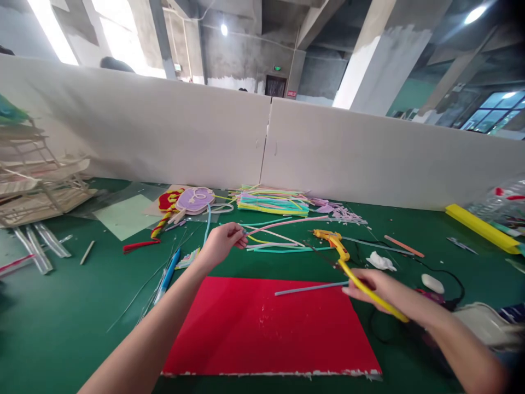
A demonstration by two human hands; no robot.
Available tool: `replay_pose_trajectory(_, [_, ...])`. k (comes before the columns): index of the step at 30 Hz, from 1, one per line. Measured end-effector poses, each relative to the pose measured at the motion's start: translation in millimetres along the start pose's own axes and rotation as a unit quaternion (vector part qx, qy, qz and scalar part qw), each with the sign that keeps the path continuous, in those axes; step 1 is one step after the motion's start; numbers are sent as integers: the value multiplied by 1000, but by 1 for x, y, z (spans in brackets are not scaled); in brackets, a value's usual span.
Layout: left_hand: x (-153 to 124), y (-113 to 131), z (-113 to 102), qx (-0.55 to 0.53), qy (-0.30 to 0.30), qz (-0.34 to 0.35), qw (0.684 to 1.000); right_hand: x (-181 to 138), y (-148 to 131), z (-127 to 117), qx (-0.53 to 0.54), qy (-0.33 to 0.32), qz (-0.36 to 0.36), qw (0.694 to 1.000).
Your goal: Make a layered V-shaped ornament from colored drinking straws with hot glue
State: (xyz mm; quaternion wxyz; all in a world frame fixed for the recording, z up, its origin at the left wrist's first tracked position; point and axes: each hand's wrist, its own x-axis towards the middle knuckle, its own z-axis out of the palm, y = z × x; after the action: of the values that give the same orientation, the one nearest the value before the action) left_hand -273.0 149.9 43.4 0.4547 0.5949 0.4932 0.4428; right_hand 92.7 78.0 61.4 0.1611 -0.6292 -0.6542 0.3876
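Observation:
My left hand [221,243] reaches past the top left corner of a red sheet [270,328] and pinches the end of a thin strip among loose pastel strips [279,238] on the green table [74,306]. My right hand [373,290] is closed round a yellow strip [371,293] and a pale blue-grey strip [307,288] that points left over the red sheet. A yellow glue gun [334,241] lies just beyond my right hand.
A stack of coloured strips [273,201] lies by the white partition [262,142]. A purple and red craft piece [186,201] sits left of it. Wooden frames [36,180] and clear tubes [39,246] stand far left; a yellow bar [482,227] and clutter far right.

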Motion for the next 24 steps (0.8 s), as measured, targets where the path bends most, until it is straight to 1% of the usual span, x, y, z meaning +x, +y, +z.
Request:
replay_pose_trajectory(2, [6, 14, 0, 0, -2, 15, 1000, 2, -23, 24, 52, -39, -18, 998])
replay_pose_trajectory(4, [10, 25, 2, 2, -10, 23, 1000, 7, -43, 45, 85, -103, -33, 991])
replay_pose_trajectory(5, [11, 29, 3, 4, -16, 26, 1000, 11, -51, 53, 91, -119, -39, 988])
replay_pose_trajectory(7, [11, 33, 5, 4, -30, 32, 999, 19, -59, 63, 88, -132, -56, 986])
replay_pose_trajectory(10, [7, 35, 8, 4, -58, 34, 998, 29, -57, 69, 60, -134, -64, 987])
replay_pose_trajectory(12, [5, 35, 9, 9, -77, 32, 996, 32, -54, 69, 47, -135, -48, 989])
replay_pose_trajectory(15, [4, 36, 11, 28, -98, 22, 995, 32, -54, 70, 53, -143, -25, 988])
replay_pose_trajectory(18, [4, 38, 14, 47, -119, 7, 992, 29, -58, 72, 74, -150, -20, 986])
replay_pose_trajectory(24, [1, 35, 23, 60, -127, -23, 990, 22, -67, 80, 102, -171, 0, 980])
